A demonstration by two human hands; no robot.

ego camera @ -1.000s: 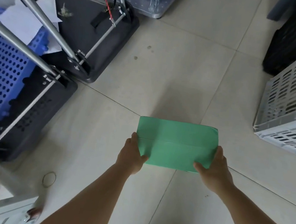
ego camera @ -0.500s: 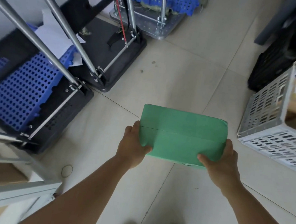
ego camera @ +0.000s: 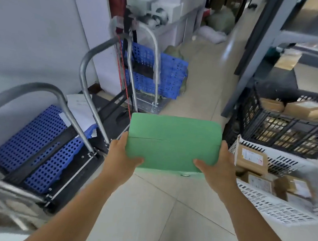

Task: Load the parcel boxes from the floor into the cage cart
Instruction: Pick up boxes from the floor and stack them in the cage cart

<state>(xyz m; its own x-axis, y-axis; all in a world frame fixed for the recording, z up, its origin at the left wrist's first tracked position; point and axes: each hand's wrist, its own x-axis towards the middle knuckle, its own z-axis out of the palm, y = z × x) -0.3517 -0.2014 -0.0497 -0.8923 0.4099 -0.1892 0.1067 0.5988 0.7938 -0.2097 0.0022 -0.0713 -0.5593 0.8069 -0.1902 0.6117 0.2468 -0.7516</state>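
Pale tiled floor [ego camera: 144, 225] is seen nearest, w/ thin grout lines crossing under both forearms. The green parcel box [ego camera: 173, 143] is held in the air above that floor, mid-frame, gripped at its near corners: left hand [ego camera: 120, 156] w/ thumb curled over the top face, right hand [ego camera: 217, 168] likewise; the other fingers are hidden under the box.

At left, a folded platform trolley [ego camera: 58, 149] w/ blue perforated panels and steel handle is parked by a white wall [ego camera: 36, 31]. At right, a white slatted crate [ego camera: 274, 199] is filled w/ brown cardboard parcels; just behind it a black crate [ego camera: 289, 129] w/ more parcels is seen.

Farther on, a 2nd trolley carrying a blue crate [ego camera: 168, 76] is stood by the wall. Beyond, grey shelving uprights [ego camera: 258, 52] and blurred bags are visible along the aisle.
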